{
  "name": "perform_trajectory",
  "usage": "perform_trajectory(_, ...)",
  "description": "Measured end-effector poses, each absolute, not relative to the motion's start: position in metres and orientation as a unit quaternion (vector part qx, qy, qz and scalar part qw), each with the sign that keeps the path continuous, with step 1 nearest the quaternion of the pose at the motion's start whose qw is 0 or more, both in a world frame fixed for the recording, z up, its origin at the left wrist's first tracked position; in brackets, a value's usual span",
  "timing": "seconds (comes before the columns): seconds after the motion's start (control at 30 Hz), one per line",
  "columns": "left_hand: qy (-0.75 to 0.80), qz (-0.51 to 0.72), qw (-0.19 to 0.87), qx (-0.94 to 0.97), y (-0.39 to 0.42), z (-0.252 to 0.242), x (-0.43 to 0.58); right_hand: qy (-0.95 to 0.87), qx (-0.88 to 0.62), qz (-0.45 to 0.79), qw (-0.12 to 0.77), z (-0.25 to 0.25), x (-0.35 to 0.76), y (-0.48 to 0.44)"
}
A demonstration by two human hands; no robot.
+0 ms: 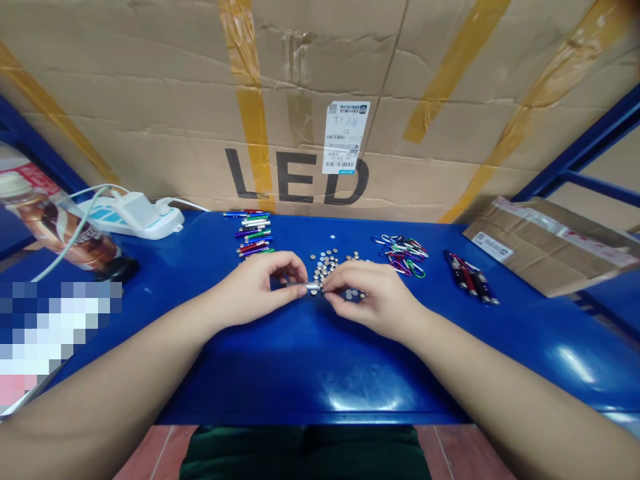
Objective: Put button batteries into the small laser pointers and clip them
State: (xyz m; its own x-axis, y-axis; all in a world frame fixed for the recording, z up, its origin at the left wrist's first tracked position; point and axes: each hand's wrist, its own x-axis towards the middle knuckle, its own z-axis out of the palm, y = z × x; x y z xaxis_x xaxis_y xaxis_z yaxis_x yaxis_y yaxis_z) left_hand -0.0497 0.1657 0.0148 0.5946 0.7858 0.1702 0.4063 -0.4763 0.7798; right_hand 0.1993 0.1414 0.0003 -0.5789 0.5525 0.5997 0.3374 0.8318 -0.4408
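A short silver metal tube (313, 286), like the body of a small flashlight, lies level between my hands over the table. My left hand (263, 287) pinches it between thumb and fingers. At the tube's right end, my right hand (373, 293) is closed with its fingertips together on what looks like a button cell (321, 287), mostly hidden by the fingers. Loose button cells (327, 264) are scattered on the blue table (325, 373) just behind and under my hands; my right hand covers part of them.
Coloured small flashlights (254, 233) lie in a row at back left. Carabiners (403, 253) are heaped right of the cells, with several pen-shaped lights (471, 279) farther right. A small carton (550, 243), a power strip (155, 223) and a bottle (65, 223) flank them. A large carton (190, 120) stands behind.
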Motion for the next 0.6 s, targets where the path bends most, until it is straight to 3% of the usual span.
perform_trajectory(0.6, 0.320, 0.282, 0.391, 0.816, 0.1630, 0.0144, -0.0468, -0.852, -0.244, 0.172, 0.429, 0.0047, 0.1989, 0.1429)
